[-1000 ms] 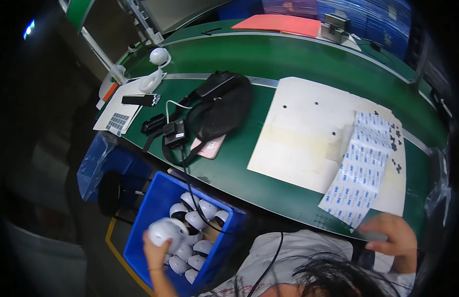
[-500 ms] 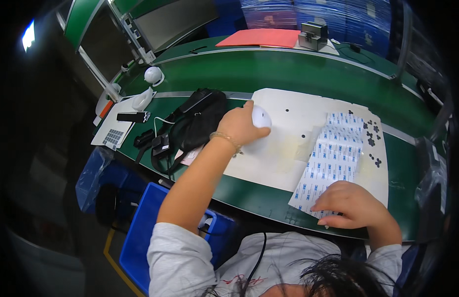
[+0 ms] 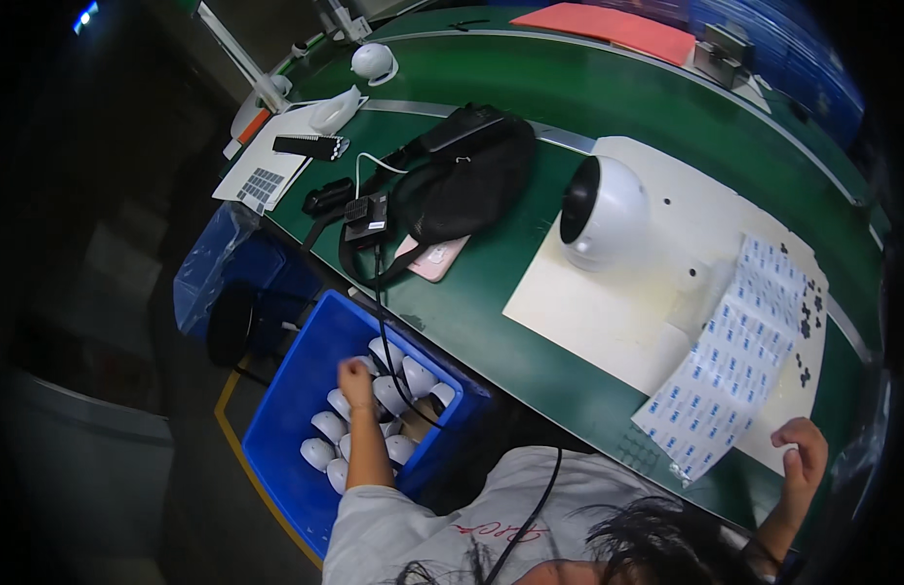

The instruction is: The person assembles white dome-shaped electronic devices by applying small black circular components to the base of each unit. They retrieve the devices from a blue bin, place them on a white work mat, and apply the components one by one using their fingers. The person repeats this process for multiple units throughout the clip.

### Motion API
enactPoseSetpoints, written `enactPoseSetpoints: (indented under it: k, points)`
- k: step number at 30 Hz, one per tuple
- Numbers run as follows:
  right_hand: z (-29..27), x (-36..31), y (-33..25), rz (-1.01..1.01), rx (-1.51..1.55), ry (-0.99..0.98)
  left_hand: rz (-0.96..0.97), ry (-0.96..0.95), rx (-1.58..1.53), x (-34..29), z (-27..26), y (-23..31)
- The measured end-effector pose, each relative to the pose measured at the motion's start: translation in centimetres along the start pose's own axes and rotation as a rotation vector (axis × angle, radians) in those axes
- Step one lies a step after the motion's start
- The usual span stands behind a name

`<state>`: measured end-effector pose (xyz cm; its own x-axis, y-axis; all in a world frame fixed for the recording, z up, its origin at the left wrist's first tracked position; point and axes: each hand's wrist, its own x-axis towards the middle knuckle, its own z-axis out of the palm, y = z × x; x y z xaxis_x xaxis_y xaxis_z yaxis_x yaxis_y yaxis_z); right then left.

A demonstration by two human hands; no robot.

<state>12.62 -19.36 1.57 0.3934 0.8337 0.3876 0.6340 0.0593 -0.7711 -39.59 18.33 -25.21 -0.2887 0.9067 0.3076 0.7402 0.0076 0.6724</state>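
My left hand [image 3: 354,376] reaches down into a blue bin [image 3: 288,409] beside the table. It is curled among several white dome shells [image 3: 393,390], and whether it grips one is hidden. One white dome shell [image 3: 604,213] lies on its side on the cream mat [image 3: 608,312], with its dark opening facing left. My right hand [image 3: 801,456] rests at the mat's near right corner, just beside a sheet of blue-and-white stickers [image 3: 739,351]. Its fingers are loosely curled and hold nothing.
A black bag [image 3: 466,175] with straps and a cable, a pink phone [image 3: 434,258] and a small black device [image 3: 366,210] lie on the green table [image 3: 491,292]. A keyboard [image 3: 262,180], a white lamp [image 3: 372,60], a red folder [image 3: 617,21] and small black dots [image 3: 810,317] lie further off.
My left hand has left the white dome on the mat and dropped into the blue bin. My right hand has slid off the sticker sheet toward the mat's near right corner.
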Motion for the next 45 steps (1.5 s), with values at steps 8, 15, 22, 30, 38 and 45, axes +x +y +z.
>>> enactPoseSetpoints:
  k: [8, 15, 22, 30, 38, 45]
  points:
    - [1.8, 1.4, -1.9, 0.106, -0.196, 0.01, -0.242, -0.597, 0.226, -8.7, 11.5, -7.6]
    - [2.9, -0.2, -3.2, 0.232, -0.368, 0.11, -0.576, -0.506, 0.326, -12.8, 13.9, -6.5]
    - [3.9, 1.1, -3.5, 0.078, -0.422, 0.045, -0.497, -0.576, 0.152, -12.2, 10.9, -5.4]
    - [1.5, 4.0, -3.3, -0.129, -0.28, -0.046, -0.309, -0.509, -0.25, -10.2, 2.4, -2.8]
    - [1.0, 6.2, -3.3, -0.307, 0.215, -0.554, 0.111, -0.408, -0.64, -6.3, -7.7, 17.0]
    - [7.6, 5.0, -3.6, -0.007, 1.079, -0.428, 0.817, -1.016, -1.159, -11.4, -4.0, 35.7]
